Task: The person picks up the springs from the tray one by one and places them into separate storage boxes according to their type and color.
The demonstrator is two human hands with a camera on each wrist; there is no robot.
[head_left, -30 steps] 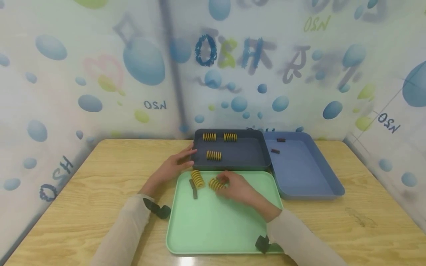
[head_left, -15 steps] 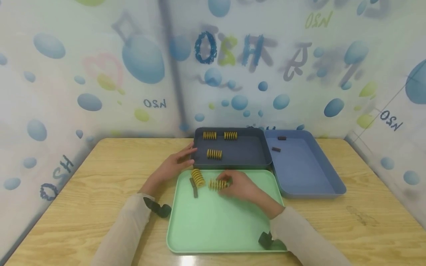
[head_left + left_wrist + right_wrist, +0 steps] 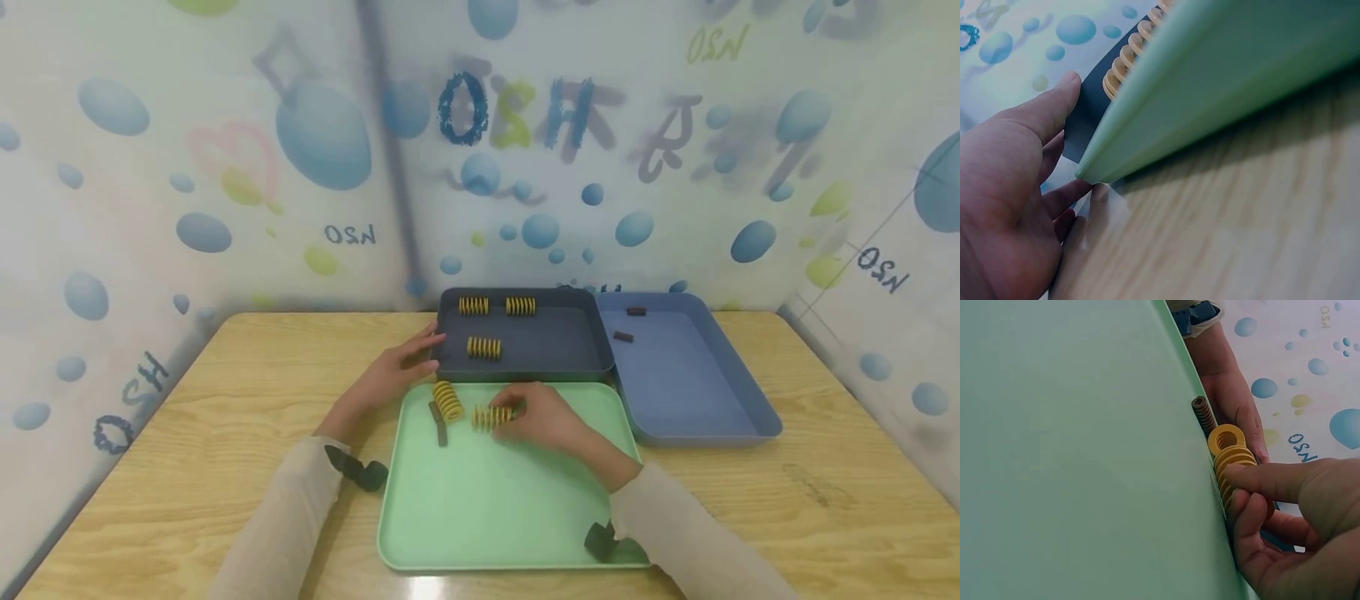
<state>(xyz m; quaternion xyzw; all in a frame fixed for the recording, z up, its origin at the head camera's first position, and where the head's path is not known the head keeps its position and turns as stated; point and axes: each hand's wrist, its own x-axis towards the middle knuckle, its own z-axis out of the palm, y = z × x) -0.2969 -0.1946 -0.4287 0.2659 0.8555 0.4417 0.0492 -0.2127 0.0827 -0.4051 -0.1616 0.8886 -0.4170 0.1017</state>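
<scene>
My right hand [image 3: 542,418] pinches a yellow coil spring [image 3: 486,418] between thumb and fingers over the upper part of the green tray [image 3: 480,508]. In the right wrist view the thumb lies across the coils of this spring [image 3: 1235,457]. Left of it, a second yellow spring [image 3: 447,401] lies tilted in the tray, beside thin dark brown springs [image 3: 441,432]. My left hand [image 3: 386,379] rests at the left wall of the dark grey tray [image 3: 555,367], its fingers extended. In the left wrist view that hand [image 3: 1010,187] is at the green tray's corner.
Several yellow springs [image 3: 483,348] lie in the dark grey tray behind the green one. To the right stands a blue tray [image 3: 690,383] with two small dark springs [image 3: 623,337]. A patterned wall sheet [image 3: 540,200] rises behind the wooden table [image 3: 225,400].
The yellow spring in my right hand has turned from tilted to nearly level, and that hand has shifted slightly right. My left hand keeps its place.
</scene>
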